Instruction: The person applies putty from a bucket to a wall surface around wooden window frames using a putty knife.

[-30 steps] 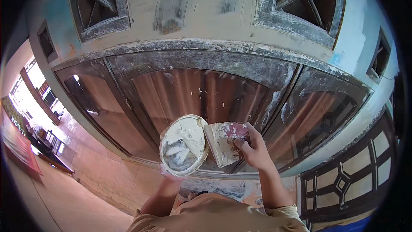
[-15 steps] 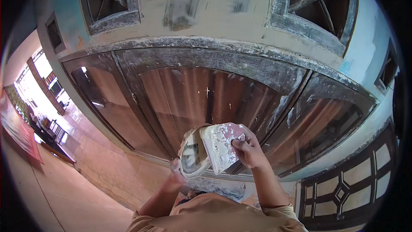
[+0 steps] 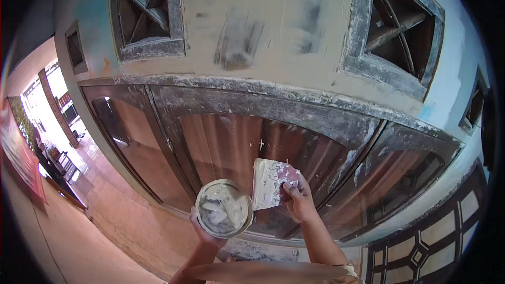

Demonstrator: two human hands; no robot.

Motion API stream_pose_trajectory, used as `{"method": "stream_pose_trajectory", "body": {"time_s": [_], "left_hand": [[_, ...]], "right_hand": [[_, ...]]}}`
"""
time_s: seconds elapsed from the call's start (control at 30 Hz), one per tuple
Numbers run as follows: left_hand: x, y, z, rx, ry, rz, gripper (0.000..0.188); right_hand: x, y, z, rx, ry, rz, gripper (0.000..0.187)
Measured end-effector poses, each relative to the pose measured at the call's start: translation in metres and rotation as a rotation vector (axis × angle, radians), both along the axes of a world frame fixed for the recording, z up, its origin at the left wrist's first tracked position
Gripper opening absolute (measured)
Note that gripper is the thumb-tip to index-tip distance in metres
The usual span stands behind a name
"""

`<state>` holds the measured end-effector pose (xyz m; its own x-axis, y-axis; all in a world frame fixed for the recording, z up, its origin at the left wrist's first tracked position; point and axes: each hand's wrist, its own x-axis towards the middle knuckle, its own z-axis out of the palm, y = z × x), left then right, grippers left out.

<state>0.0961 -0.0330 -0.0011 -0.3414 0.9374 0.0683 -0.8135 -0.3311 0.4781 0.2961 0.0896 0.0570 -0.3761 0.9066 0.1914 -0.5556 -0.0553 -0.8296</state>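
My left hand (image 3: pixel 206 235) is closed round the underside and side of a round tub (image 3: pixel 225 182), whose open top faces me. White paste (image 3: pixel 231 209) coats its inside and lies in a lump at the bottom. In my right hand (image 3: pixel 298 201) is a flat reddish putty spreader (image 3: pixel 267 185), pinched at its right edge with the thumb on the face. Thick white paste covers most of that face. The spreader's lower left edge is close beside the tub's right rim; whether they touch I cannot tell.
Ahead is a wide dark wooden window frame (image 3: pixel 252 97) with glass and brown curtains (image 3: pixel 226 142) behind. Above it, a patchy wall (image 3: pixel 279 21) holds two square vents with crossed slats. A tiled floor (image 3: pixel 126 213) runs left towards a bright opening. Dark panelled woodwork (image 3: pixel 421 236) stands lower right.
The tub has tilted to show its inside and shifted slightly left and down. The spreader has moved away from over the tub's rim. The view has tilted upward.
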Motion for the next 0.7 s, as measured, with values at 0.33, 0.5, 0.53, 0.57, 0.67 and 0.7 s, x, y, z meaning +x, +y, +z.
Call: {"method": "stream_pose_trajectory", "body": {"time_s": [0.33,0.5,0.53,0.57,0.67,0.7], "left_hand": [[-0.046,0.031,0.002,0.066,-0.042,-0.042,0.067],[-0.069,0.065,-0.032,0.169,0.349,0.218,0.067],[-0.069,0.063,-0.017,0.153,0.209,0.126,0.067],[-0.069,0.061,-0.002,0.133,0.069,0.034,0.067],[-0.077,0.068,0.005,0.118,-0.08,-0.099,0.067],[-0.079,0.071,0.004,0.11,-0.089,-0.125,0.066]], "right_hand": [[-0.038,0.021,0.018,0.149,-0.09,-0.1,0.039],[-0.027,0.031,0.073,0.379,-0.162,-0.365,0.032],[-0.019,0.035,0.086,0.512,-0.292,-0.476,0.027],[-0.014,0.038,0.098,0.604,-0.303,-0.538,0.026],[-0.003,0.042,0.142,0.851,-0.401,-0.752,0.025],[-0.001,0.041,0.157,0.99,-0.49,-0.888,0.025]]}}
